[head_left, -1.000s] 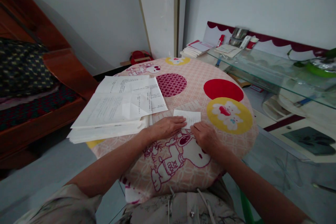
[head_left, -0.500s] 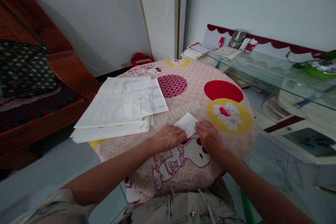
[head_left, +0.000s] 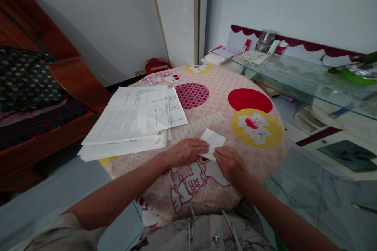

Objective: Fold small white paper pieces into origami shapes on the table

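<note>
A small folded sheet of paper [head_left: 214, 139] with faint print lies on the patterned tablecloth [head_left: 212, 119] in front of me. My left hand [head_left: 186, 151] has its fingers closed at the paper's left edge. At the lower right edge, my right hand [head_left: 232, 166] grips the paper with bent fingers, thumb partly hidden. To the left of my left hand sits a thick stack of printed sheets [head_left: 126, 123], its top pages creased and uneven.
A glass-topped cabinet [head_left: 300, 74] stands on the right, with papers [head_left: 219, 54], a red-and-white cup [head_left: 281, 48] and metal containers [head_left: 266, 39]. A wooden sofa [head_left: 69, 74] is at the left. Behind the round table rises a tall white appliance [head_left: 175, 15].
The folded paper has turned slightly and shifted a little to the right. My right hand has moved down along its edge; my left hand stays almost in place.
</note>
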Demonstrator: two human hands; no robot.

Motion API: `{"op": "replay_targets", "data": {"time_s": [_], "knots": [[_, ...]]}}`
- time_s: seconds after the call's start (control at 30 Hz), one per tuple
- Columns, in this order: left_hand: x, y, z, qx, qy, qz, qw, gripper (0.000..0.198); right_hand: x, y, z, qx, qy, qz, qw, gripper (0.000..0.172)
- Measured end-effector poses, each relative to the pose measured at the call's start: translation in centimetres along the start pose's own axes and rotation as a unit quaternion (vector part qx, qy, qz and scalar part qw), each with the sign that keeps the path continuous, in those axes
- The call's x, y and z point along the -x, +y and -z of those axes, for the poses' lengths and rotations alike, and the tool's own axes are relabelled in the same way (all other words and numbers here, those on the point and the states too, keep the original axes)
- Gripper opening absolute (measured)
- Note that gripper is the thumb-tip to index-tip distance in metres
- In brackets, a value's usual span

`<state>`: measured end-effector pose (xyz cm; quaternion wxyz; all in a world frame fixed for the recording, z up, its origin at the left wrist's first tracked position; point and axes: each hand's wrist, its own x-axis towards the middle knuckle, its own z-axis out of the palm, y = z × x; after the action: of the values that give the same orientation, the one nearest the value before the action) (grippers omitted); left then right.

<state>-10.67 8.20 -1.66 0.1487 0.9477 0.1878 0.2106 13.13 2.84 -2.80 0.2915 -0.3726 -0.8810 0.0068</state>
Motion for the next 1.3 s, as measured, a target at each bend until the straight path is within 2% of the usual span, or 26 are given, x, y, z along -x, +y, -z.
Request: {"op": "replay_targets", "data": {"time_s": [0.13,0.23,0.3,0.43,0.53,0.6,0.67,0.77,0.83,0.9,1.0,1.13,1.3], "knots": [[-0.4,-1.4,0.6,0.106,0.03,0.062,0.992,0.025,0.0,0.1,0.3,-0.041,0.029,-0.044,0.998,0.025],[-1.1,-1.8,1.0,0.14,0.026,0.122,0.982,0.024,0.1,0.3,0.3,-0.061,0.036,-0.092,0.993,0.023],[-1.4,-1.9,1.2,0.147,0.017,0.136,0.98,0.024,0.3,0.4,0.2,-0.058,0.042,-0.108,0.992,0.021],[-1.7,-1.9,1.4,0.151,0.007,0.132,0.98,0.023,0.4,0.4,0.3,-0.047,0.041,-0.096,0.993,0.019],[-2.3,-1.8,1.5,0.156,0.005,0.17,0.973,0.022,0.3,0.4,0.5,-0.075,0.045,-0.118,0.989,0.016],[-3.1,-1.7,1.5,0.148,-0.002,0.205,0.968,0.021,0.2,0.3,0.5,-0.092,0.067,-0.161,0.98,0.02],[-3.9,-1.6,1.5,0.132,-0.009,0.233,0.963,0.019,0.2,0.1,0.4,-0.097,0.099,-0.202,0.969,0.036],[-5.0,-1.5,1.4,0.091,-0.013,0.271,0.958,0.016,0.5,-0.3,0.4,-0.098,0.111,-0.208,0.967,0.056],[-5.4,-1.5,1.3,0.059,-0.013,0.297,0.953,0.016,0.7,-0.6,0.5,-0.084,0.089,-0.168,0.978,0.05],[-5.6,-1.4,1.1,0.035,-0.008,0.323,0.946,0.016,0.8,-0.6,0.6,-0.056,0.07,-0.126,0.988,0.037],[-5.8,-1.2,0.8,0.006,0.005,0.361,0.933,0.016,0.7,-0.4,0.6,-0.032,0.055,-0.107,0.992,0.029],[-6.1,-0.8,0.4,-0.038,0.016,0.394,0.918,0.018,-0.2,-0.1,0.4,-0.037,0.05,-0.135,0.989,0.028],[-6.3,-0.5,-0.1,-0.072,0.014,0.408,0.91,0.02,-1.3,0.2,0.2,-0.111,0.068,-0.238,0.963,0.023]]}}
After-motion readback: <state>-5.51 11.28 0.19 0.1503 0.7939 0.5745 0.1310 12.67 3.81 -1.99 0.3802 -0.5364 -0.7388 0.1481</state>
